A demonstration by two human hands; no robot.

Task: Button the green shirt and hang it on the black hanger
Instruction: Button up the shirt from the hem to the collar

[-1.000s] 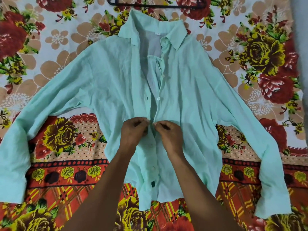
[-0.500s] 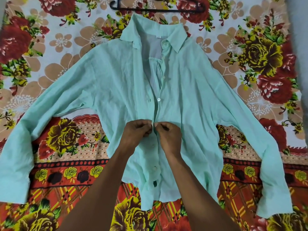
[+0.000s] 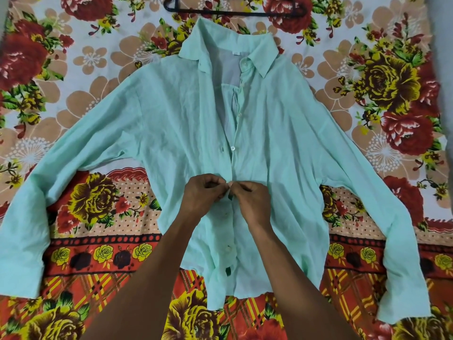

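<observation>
- The green shirt [image 3: 171,123] lies flat on its back on a bed with a flowery bedsheet [image 3: 93,212]. Its sleeves are spread wide to both sides, which keeps the front smooth and easy to reach.
- The left hand [image 3: 203,195] pinches the shirt's left front edge, near the middle. The right hand [image 3: 252,202] pinches the other edge right beside it. The fingertips of both hands meet at the opening.
- The hands are so close together because a button has to be pushed through its hole, I think. The button itself is hidden by the fingers.
- Lower down, a button [image 3: 228,249] looks done up, and the two edges sit closed there.
- Higher up, another button [image 3: 233,147] sits free, and the front gapes open up to the collar [image 3: 259,57]. So the work goes from the bottom up, and several buttons are left.
- The black hanger [image 3: 235,13] lies on the bed just above the collar, not touching the hands. It is likely kept there for later, when the shirt is all closed.
</observation>
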